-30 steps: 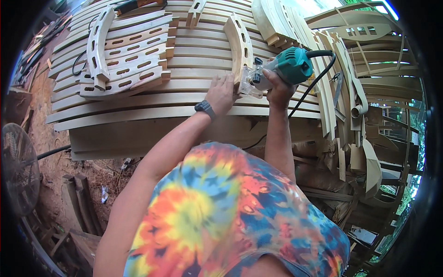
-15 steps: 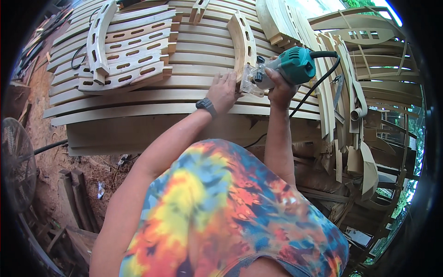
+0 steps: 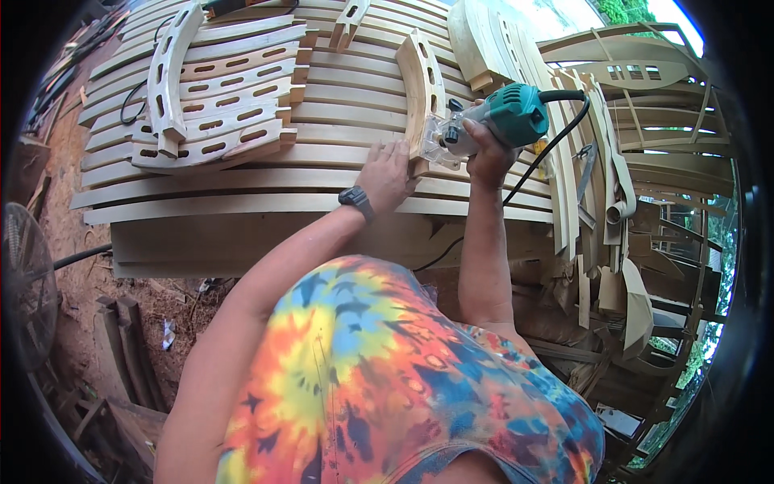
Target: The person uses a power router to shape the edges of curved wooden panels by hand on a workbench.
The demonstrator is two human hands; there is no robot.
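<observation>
My right hand (image 3: 488,157) is wrapped around a teal and silver handheld router (image 3: 516,113) with a clear plastic base and black cord. The base sits against the near end of an upright-edged curved wooden piece (image 3: 419,89) with oval slots, lying on a bed of pale slats (image 3: 347,105). My left hand (image 3: 387,177) grips that piece's near end from the left, its fingers close beside the router base. The cutting bit is too small to make out.
At the left lie slotted curved pieces (image 3: 226,89) and a black-handled tool (image 3: 222,6). Stacked curved boards (image 3: 484,48) and loose strips (image 3: 568,226) crowd the right side. A fan (image 3: 28,290) stands at lower left, with timber offcuts (image 3: 129,347) nearby.
The view has shifted slightly. Both hands hold the same grips, with the router and curved piece showing only very small shifts against the slats.
</observation>
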